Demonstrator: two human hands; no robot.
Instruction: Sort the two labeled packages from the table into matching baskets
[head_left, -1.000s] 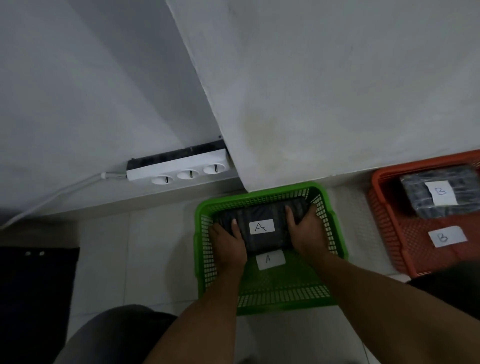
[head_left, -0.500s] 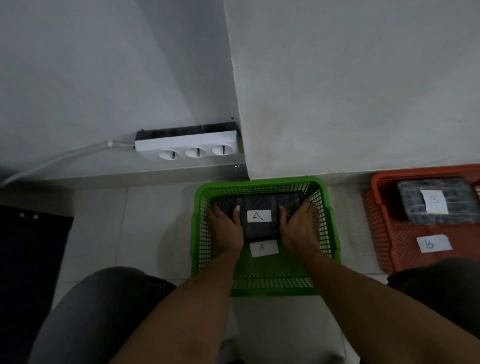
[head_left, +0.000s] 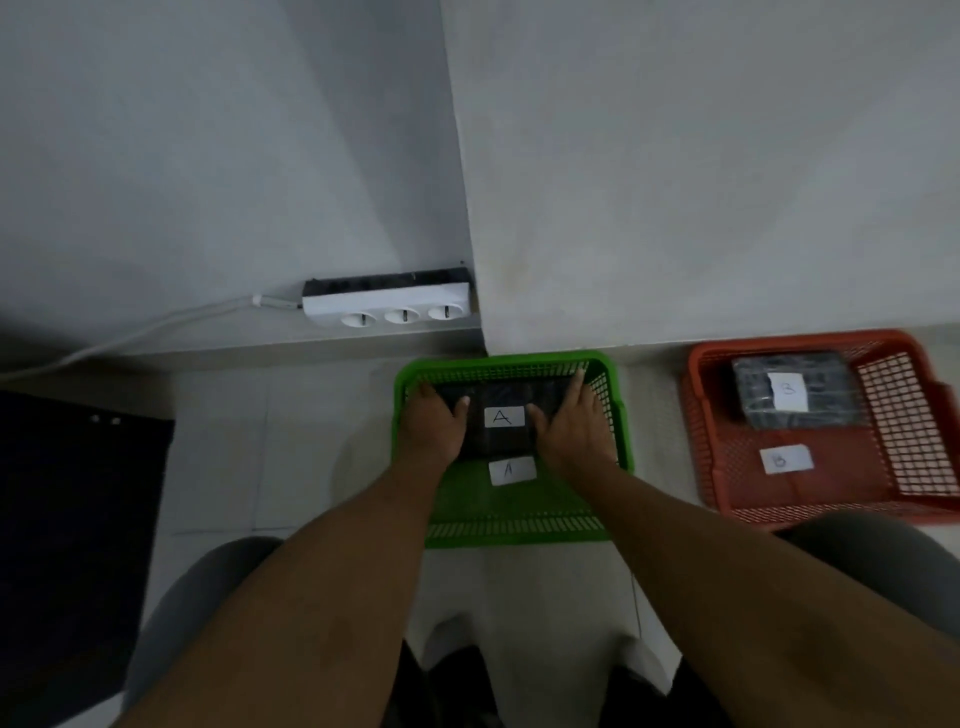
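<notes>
Nearest, two bare forearms reach down into the green basket (head_left: 621, 415), where the left hand (head_left: 428, 423) and right hand (head_left: 574, 431) each keep a grip pinching one end of the dark package marked A (head_left: 504, 415), just above the basket's own A tag (head_left: 511, 470). Beyond, to the right, the B package (head_left: 795, 395) lies in the red basket (head_left: 727, 488). Sorting looks almost done; only release remains. Fingertips under the package are hidden, and no tabletop shows.
</notes>
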